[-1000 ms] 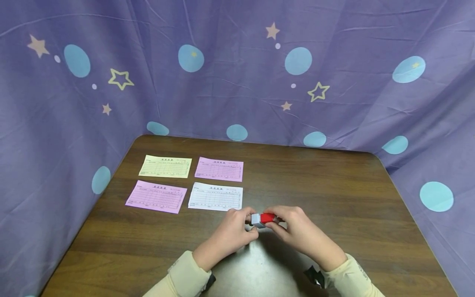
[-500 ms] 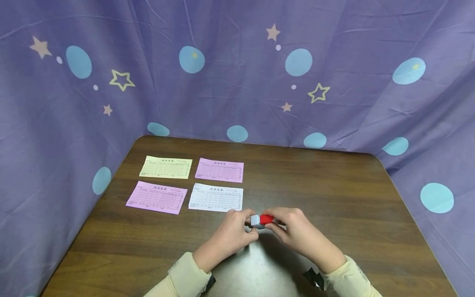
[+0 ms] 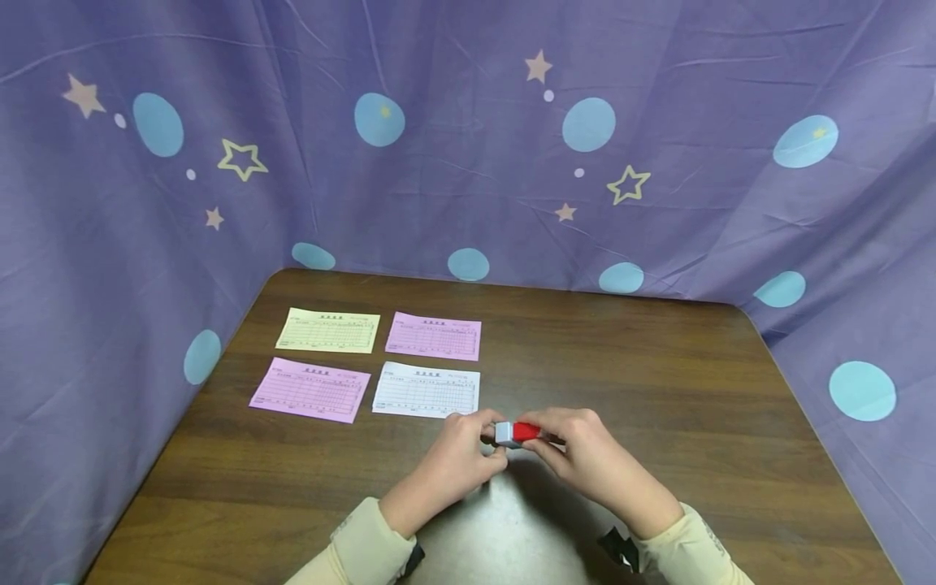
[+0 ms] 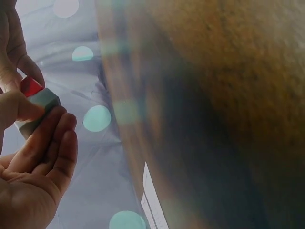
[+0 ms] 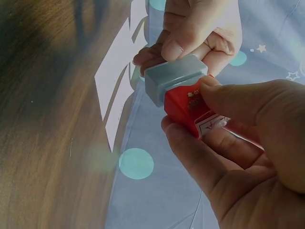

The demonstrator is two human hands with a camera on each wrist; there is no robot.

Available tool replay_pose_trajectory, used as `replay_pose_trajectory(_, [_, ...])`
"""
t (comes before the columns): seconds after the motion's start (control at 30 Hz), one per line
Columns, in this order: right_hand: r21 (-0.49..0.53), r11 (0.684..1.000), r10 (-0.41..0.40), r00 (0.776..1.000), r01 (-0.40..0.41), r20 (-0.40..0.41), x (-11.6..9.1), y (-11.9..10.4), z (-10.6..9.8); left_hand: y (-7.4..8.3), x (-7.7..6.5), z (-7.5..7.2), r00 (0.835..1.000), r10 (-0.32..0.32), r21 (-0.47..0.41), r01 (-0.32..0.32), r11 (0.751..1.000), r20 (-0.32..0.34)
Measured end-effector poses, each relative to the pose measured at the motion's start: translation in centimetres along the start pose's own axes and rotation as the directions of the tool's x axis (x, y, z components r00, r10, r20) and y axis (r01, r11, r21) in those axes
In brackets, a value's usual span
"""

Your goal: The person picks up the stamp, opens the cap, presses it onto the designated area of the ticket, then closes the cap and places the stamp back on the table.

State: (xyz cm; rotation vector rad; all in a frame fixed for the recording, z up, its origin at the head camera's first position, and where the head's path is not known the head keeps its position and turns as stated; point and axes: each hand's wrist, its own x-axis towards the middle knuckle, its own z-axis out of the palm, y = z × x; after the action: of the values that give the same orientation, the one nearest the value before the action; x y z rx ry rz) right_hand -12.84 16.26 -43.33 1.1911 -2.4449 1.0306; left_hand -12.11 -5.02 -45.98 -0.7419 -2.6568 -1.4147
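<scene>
Between the two hands, over the near middle of the table, is a small stamp with a red body (image 5: 183,106) and a grey-blue cap (image 5: 174,76). My left hand (image 3: 459,459) pinches the cap between thumb and fingers, its other fingers bent beneath in the left wrist view. The red body is held by my right hand (image 3: 585,447), thumb on top and fingers below. Cap and body sit end to end, with a narrow step at the seam in the right wrist view. A white label with a red mark (image 5: 209,124) shows at the body's far end.
Four-cornered printed slips lie in two rows at the left: a yellow slip (image 3: 327,331), a pink slip (image 3: 433,336), another pink slip (image 3: 310,390) and a white slip (image 3: 426,390). Purple curtains (image 3: 468,162) border the wooden table (image 3: 658,390) at the back and sides.
Both hands keep the same grip on the stamp and stay nearly still. The head view has shifted very slightly, so slips and curtain appear a little lower.
</scene>
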Motion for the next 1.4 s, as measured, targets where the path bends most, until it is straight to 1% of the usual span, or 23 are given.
replay_pose_trajectory(0.3, [0.000,1.000,-0.011,1.000,0.011,-0.001,0.03,0.02,-0.11,0.05,0.23,-0.02,0.999,-0.030,-0.040,0.031,0.999,0.025])
replay_pose_trajectory(0.5, [0.008,1.000,-0.021,1.000,0.022,-0.006,0.05,0.03,-0.13,0.13,0.31,-0.04,0.997,-0.062,-0.092,0.066,0.994,0.039])
replay_pose_trajectory(0.6, [0.014,1.000,-0.018,1.000,0.018,-0.005,0.06,-0.01,-0.14,0.11,0.31,0.02,0.997,-0.068,-0.086,0.072,0.994,0.041])
replay_pose_trajectory(0.8, [0.016,1.000,0.005,1.000,-0.005,0.002,0.07,-0.08,-0.15,-0.02,0.35,0.18,0.998,-0.056,-0.049,0.058,0.997,0.042])
replay_pose_trajectory(0.97, [0.001,1.000,0.011,1.000,-0.011,0.004,0.08,-0.14,-0.18,-0.11,0.37,0.24,0.999,-0.031,-0.013,0.032,0.999,0.042])
replay_pose_trajectory(1.1, [-0.012,1.000,0.004,1.000,-0.004,0.002,0.09,-0.17,-0.21,-0.12,0.35,0.25,0.999,-0.009,-0.011,0.010,1.000,0.034])
replay_pose_trajectory(1.2, [-0.022,1.000,-0.003,1.000,0.003,-0.002,0.08,-0.20,-0.25,-0.09,0.31,0.23,0.999,0.000,-0.020,0.001,1.000,0.037])
replay_pose_trajectory(1.4, [-0.020,1.000,-0.014,1.000,0.014,-0.005,0.03,-0.26,-0.35,0.02,0.32,0.23,0.999,0.010,-0.012,-0.010,1.000,0.039])
